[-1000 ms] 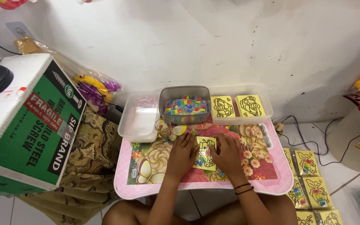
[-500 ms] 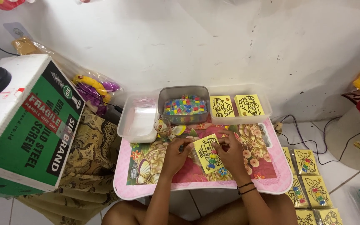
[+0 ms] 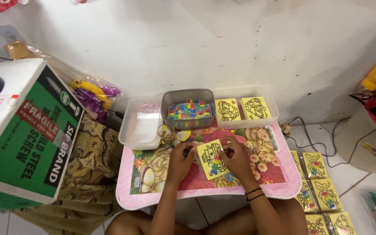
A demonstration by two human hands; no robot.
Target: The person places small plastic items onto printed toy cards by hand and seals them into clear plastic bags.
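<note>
Looking down from my head, I am holding a yellow picture card over the middle of the pink flowered tabletop, a little nearer the front edge than the back. My left hand is pinching the card's left edge, fingers curled and pressed together on it, while my right hand is gripping its right side, with the fingertips pressing on the card's upper right part; two dark bands are sitting on that wrist. The card is tilting slightly, its printed cartoon outline facing up at me with a few coloured patches on it. Just beyond my left hand, near the back edge of the tabletop, a small clear glass is standing upright. Along the back edge three containers are sitting side by side: a clear tray with plastic bags at the back left corner, a grey tub of coloured beads in the middle, and a clear tray toward the back right corner, carrying two more yellow cards lying flat. Off the tabletop, on the floor past its right edge, finished yellow cards are lying in rows, and a large green and white cardboard box is standing well apart to the left.
</note>
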